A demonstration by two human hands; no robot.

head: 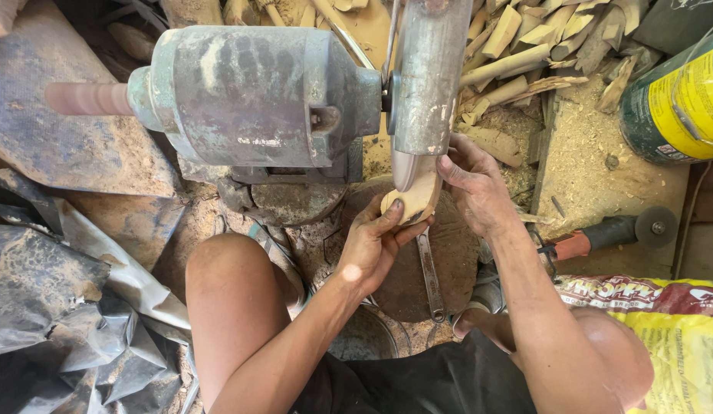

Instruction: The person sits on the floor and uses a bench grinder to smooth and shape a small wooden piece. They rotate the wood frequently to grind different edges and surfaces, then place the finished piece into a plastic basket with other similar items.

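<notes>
Knees: two bare knees were seen nearest the camera, either side of a dark round block (456, 261); a spanner (431, 277) lay on it.
Left hand (372, 249): its grip was pinched on the near end of the wooden piece (418, 195), thumb on top, fingers beneath.
Right hand (475, 188): its fingers were pressed against the piece's right side, close under the sanding wheel guard (425, 73).
Wooden piece: it was held up against the wheel below the grinder motor (257, 96), off the floor.
Handling: it was judged light, stiff and smooth, likely dusty and so a little slippery; a hold at the near end and flank, away from the wheel, was judged safest.
Axis: its long axis ran away from the person, the far end pointing into the wheel; the far end was hidden.
Surroundings: wood offcuts (525, 46), a green-and-yellow can (678, 96) and an angle grinder (609, 234) lay at the right.
</notes>
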